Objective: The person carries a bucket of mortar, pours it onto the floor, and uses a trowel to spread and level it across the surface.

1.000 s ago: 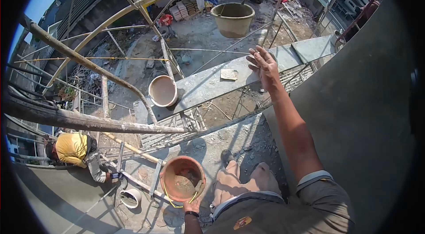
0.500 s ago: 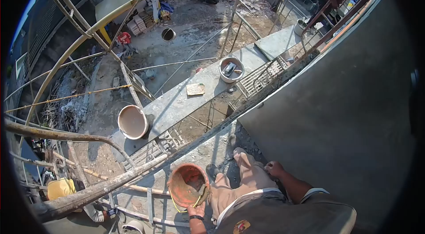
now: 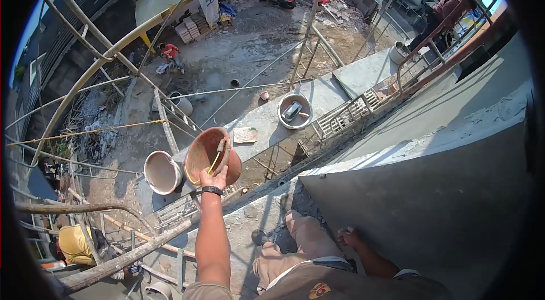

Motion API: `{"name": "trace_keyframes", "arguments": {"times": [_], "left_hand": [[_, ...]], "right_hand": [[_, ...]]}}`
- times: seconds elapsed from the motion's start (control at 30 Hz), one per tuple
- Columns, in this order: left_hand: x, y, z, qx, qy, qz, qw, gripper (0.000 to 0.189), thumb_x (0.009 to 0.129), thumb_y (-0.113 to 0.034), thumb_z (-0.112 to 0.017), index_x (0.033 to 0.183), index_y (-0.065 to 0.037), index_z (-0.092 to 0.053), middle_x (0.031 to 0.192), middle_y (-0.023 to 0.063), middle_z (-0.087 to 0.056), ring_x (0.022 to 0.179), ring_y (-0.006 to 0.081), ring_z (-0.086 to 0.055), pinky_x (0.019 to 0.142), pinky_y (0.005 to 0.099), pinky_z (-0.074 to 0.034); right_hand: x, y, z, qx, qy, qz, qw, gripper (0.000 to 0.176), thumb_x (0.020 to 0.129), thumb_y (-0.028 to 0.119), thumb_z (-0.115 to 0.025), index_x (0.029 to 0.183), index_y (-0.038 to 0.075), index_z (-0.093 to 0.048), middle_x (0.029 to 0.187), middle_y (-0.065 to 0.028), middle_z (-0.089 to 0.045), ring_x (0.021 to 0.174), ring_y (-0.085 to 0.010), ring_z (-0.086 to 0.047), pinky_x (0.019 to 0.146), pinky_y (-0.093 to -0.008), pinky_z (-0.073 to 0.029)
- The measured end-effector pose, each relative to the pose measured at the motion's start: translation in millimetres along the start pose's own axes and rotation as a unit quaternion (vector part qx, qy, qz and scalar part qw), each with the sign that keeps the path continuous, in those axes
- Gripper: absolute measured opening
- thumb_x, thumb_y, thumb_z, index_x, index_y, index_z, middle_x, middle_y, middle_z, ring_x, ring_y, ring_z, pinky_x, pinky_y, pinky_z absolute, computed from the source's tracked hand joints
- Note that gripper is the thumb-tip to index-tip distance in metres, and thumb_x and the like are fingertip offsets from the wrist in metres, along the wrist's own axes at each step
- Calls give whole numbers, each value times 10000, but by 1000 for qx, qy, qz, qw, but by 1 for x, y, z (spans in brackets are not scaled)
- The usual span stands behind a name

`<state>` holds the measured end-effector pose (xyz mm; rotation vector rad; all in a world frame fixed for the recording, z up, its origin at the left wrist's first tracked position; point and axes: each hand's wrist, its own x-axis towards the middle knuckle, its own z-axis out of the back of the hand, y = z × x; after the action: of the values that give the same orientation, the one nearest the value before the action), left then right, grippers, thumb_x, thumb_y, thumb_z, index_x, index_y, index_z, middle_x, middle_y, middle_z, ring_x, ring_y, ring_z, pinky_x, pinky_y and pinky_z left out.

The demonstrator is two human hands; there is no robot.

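Note:
My left hand (image 3: 214,178), with a dark wristband, reaches forward and holds an orange bucket (image 3: 198,155). The bucket is tilted, and its inside wall is smeared with grey residue. A thin yellow handle (image 3: 215,162) loops near my fingers; exactly how they grip the bucket is partly hidden. My right hand (image 3: 348,237) stays low beside my right leg, close to the grey wall (image 3: 420,215). Its fingers are curled, and I cannot make out anything inside them. Just left of the orange bucket stands a pale bucket (image 3: 162,173) on the plank walkway.
Along the walkway (image 3: 258,109) are a flat board (image 3: 245,135) and a bucket with tools (image 3: 294,111). Scaffold poles (image 3: 133,246) cross at left. A person in yellow (image 3: 78,245) works below left, another (image 3: 445,7) at upper right. A person in red (image 3: 169,51) is on the ground.
My left hand has carried the orange bucket forward and up from beside my leg, out over the walkway's edge. A dark bucket seen above the yard ground is no longer at that spot.

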<state>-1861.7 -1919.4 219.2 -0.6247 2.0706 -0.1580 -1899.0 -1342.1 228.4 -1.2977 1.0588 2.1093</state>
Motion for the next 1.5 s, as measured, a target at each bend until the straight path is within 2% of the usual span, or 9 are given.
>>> {"name": "trace_keyframes", "arguments": {"times": [0.1,0.33,0.5,0.77,0.93,1.07,1.27,1.33,1.5], "left_hand": [[-35,-32,-177,48,245,-61,966,1249,780,-649,-609,1456,10,209,1574,219,24,1394,387,-299,1044,572,-386],[-106,7,-260,305,402,-149,850,885,893,-514,-606,1508,-36,-187,1473,166,-378,1238,286,-511,973,417,-458],[-80,92,-27,499,220,-68,836,774,871,-343,-697,1454,8,-326,1407,150,-478,1200,187,-531,968,306,-435],[-288,72,429,696,-264,338,575,744,827,-568,-625,1272,24,-558,1299,190,-578,1198,326,-560,1017,401,-416],[-394,15,529,461,-457,154,745,486,840,-445,-673,1060,-12,-650,877,98,-654,752,228,-623,601,394,-538],[-380,-7,565,204,-460,26,864,502,924,-413,-549,1247,-35,-472,1211,139,-589,1013,307,-615,787,452,-502],[-283,12,492,375,-304,119,867,586,883,-411,-626,1338,-86,-451,1275,128,-565,1094,335,-598,818,457,-506],[-249,22,449,473,-224,79,848,511,841,-392,-688,1209,-49,-599,1003,105,-651,791,227,-651,636,342,-503],[-211,26,324,567,-37,-2,823,587,844,-382,-694,1234,32,-547,929,72,-645,733,144,-604,597,278,-476]], "right_hand": [[10,36,-8,-14,36,68,997,209,875,199,-656,1005,37,-633,844,-40,-672,688,-129,-659,546,-278,-511],[36,49,-22,-35,63,61,996,187,919,194,-620,1026,41,-611,864,-59,-666,712,-154,-664,586,-290,-545],[30,30,-33,-69,32,20,997,201,912,194,-627,1020,27,-598,829,-70,-650,655,-170,-655,535,-307,-553],[11,12,-67,-97,20,40,994,220,906,204,-637,1016,20,-588,807,-80,-639,616,-168,-633,505,-302,-535],[-12,40,-122,-170,58,92,979,204,911,203,-624,963,8,-594,743,-59,-611,586,-141,-585,505,-282,-493],[-27,68,-173,-171,91,165,967,217,911,201,-611,973,-7,-603,744,-47,-611,604,-126,-569,527,-280,-473],[-76,82,-204,-199,100,316,922,342,893,274,-633,1046,-33,-639,875,-105,-685,716,-160,-657,628,-314,-517],[-79,65,-196,-176,87,312,930,316,898,255,-632,1035,-30,-635,845,-83,-670,691,-147,-644,597,-293,-506],[-69,-35,-153,-96,-7,220,971,260,892,255,-650,974,10,-629,779,-44,-637,609,-126,-614,521,-279,-488]]}}
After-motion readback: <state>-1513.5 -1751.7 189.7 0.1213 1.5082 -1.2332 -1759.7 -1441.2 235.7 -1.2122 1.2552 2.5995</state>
